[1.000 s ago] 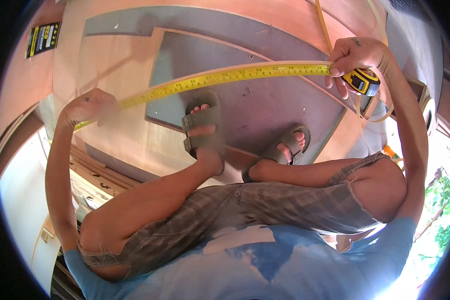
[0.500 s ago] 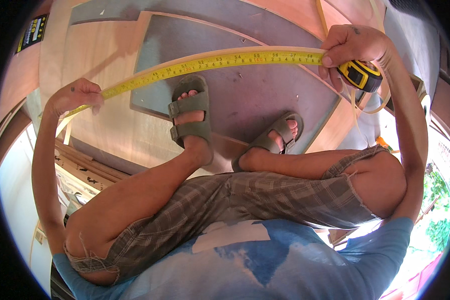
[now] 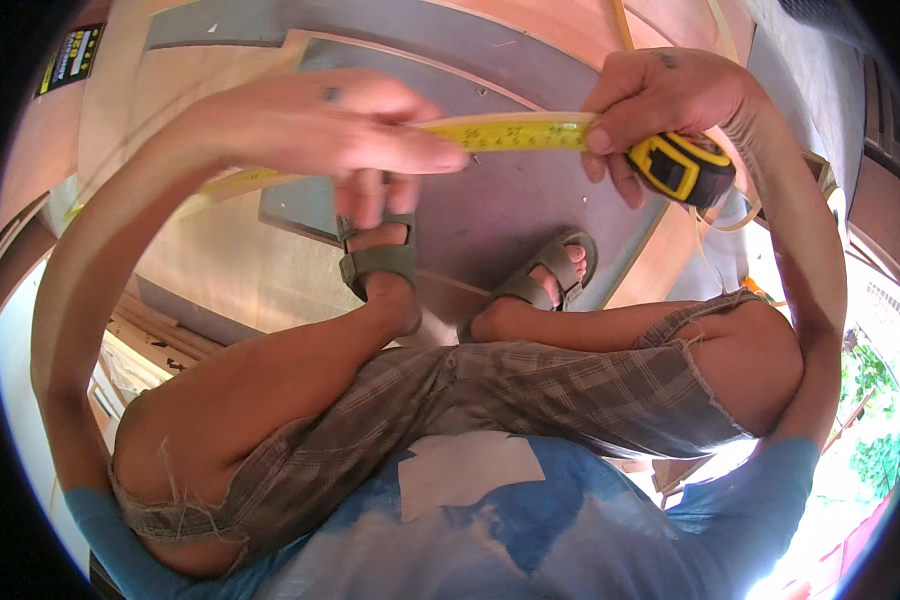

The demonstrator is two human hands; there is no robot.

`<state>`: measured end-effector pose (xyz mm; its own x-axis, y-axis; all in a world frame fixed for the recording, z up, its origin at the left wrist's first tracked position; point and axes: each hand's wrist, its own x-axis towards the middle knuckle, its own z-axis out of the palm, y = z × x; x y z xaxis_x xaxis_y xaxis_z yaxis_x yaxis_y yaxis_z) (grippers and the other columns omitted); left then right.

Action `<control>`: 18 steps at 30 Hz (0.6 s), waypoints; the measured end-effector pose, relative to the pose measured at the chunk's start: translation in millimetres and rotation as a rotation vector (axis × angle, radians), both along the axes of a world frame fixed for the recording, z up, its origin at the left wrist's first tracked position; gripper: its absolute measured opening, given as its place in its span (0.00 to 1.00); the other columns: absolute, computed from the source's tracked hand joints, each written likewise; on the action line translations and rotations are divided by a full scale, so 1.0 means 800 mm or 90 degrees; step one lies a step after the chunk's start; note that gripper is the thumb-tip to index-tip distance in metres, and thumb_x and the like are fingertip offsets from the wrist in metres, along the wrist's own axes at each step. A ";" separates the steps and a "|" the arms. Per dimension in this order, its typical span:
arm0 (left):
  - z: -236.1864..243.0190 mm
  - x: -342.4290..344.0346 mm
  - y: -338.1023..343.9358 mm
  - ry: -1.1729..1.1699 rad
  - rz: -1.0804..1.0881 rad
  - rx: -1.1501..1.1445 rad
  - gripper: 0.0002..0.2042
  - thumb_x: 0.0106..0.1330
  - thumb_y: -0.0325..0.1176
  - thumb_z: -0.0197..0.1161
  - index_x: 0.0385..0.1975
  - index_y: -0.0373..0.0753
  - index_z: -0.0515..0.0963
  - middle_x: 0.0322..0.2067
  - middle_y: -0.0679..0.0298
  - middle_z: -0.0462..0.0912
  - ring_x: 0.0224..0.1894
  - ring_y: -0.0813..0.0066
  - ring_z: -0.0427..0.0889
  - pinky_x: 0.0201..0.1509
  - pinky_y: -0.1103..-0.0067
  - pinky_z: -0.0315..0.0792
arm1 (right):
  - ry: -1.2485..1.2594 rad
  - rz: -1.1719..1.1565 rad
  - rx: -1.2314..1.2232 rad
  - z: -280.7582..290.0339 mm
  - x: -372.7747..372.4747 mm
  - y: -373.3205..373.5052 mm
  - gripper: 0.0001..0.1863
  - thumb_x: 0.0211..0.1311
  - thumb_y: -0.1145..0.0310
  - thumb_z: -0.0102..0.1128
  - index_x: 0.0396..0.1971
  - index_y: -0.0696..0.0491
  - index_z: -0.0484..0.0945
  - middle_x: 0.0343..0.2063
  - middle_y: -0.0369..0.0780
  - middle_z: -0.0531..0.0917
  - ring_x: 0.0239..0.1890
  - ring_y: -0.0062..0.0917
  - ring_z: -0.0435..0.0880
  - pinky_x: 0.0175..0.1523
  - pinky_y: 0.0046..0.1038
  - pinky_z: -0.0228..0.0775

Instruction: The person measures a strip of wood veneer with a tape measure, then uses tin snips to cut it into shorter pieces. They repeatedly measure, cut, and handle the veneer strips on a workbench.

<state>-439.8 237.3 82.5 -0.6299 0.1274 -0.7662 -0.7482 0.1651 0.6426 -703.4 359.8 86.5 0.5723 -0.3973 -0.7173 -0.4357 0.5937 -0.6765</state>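
Note:
A yellow tape measure blade (image 3: 515,136) stretches across in front of me, with a thin pale strip along its upper edge. My right hand (image 3: 660,105) is closed, thumb pressed on the blade; the black and yellow tape measure case (image 3: 682,170) hangs just below its fingers. Blurred by motion, my left hand (image 3: 360,130) is around the blade left of the right hand, with thumb and forefinger on it and the other fingers hanging down. The blade continues behind my left wrist toward the far left. Thin loops of pale strip (image 3: 740,222) hang below the case.
Grey and pale wood sheets (image 3: 530,200) lie under my sandalled feet (image 3: 375,255). Stacked boards (image 3: 160,335) are at the left, beside my bent knee. A black and yellow label (image 3: 70,60) is at the upper left. Green foliage (image 3: 875,400) shows at the right.
My left hand has slid right along the blade from the far left, coming close to the right hand. The right hand and the case have shifted slightly left.

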 end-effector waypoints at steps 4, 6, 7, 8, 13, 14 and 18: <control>0.012 -0.029 0.029 0.071 0.002 -0.012 0.20 0.74 0.48 0.57 0.37 0.31 0.78 0.19 0.66 0.76 0.17 0.80 0.73 0.21 0.81 0.66 | -0.013 0.060 -0.069 0.001 0.033 -0.015 0.19 0.69 0.60 0.57 0.35 0.64 0.84 0.22 0.45 0.86 0.24 0.21 0.86 0.31 0.21 0.76; 0.014 -0.030 0.030 0.041 -0.003 -0.010 0.19 0.75 0.45 0.57 0.35 0.31 0.78 0.15 0.69 0.71 0.15 0.83 0.67 0.18 0.82 0.61 | -0.015 0.064 -0.035 0.001 0.036 -0.014 0.21 0.67 0.55 0.59 0.32 0.60 0.85 0.22 0.37 0.86 0.26 0.17 0.82 0.33 0.23 0.73; 0.015 -0.026 0.026 0.033 0.015 0.003 0.19 0.75 0.44 0.57 0.33 0.31 0.78 0.14 0.70 0.69 0.15 0.84 0.65 0.18 0.83 0.59 | -0.037 0.051 -0.046 0.001 0.032 -0.012 0.21 0.67 0.54 0.59 0.32 0.60 0.85 0.22 0.37 0.86 0.26 0.17 0.82 0.32 0.23 0.73; 0.014 -0.019 0.022 0.023 0.031 0.018 0.19 0.75 0.44 0.57 0.32 0.32 0.78 0.13 0.71 0.67 0.14 0.85 0.62 0.18 0.83 0.57 | -0.100 0.033 -0.068 -0.002 0.028 -0.008 0.21 0.67 0.53 0.60 0.32 0.60 0.85 0.22 0.37 0.85 0.26 0.17 0.82 0.32 0.23 0.73; -0.001 0.047 -0.028 0.012 0.050 -0.058 0.16 0.73 0.42 0.58 0.30 0.34 0.77 0.13 0.71 0.66 0.13 0.87 0.61 0.16 0.84 0.55 | 0.112 0.028 -0.051 -0.009 -0.055 0.017 0.21 0.64 0.56 0.61 0.40 0.61 0.85 0.24 0.41 0.87 0.25 0.20 0.84 0.31 0.23 0.75; -0.005 0.064 -0.038 -0.002 0.060 -0.067 0.16 0.73 0.42 0.59 0.30 0.34 0.78 0.13 0.71 0.66 0.13 0.87 0.61 0.15 0.84 0.55 | 0.150 -0.034 -0.016 -0.007 -0.079 0.026 0.21 0.63 0.58 0.61 0.42 0.62 0.85 0.24 0.43 0.87 0.26 0.21 0.85 0.32 0.24 0.76; -0.013 0.120 -0.086 -0.082 0.121 -0.024 0.16 0.72 0.43 0.60 0.28 0.36 0.78 0.12 0.70 0.67 0.12 0.86 0.63 0.14 0.84 0.55 | 0.111 -0.052 -0.100 -0.011 -0.155 0.046 0.22 0.55 0.60 0.64 0.39 0.66 0.85 0.22 0.46 0.86 0.20 0.23 0.85 0.27 0.24 0.77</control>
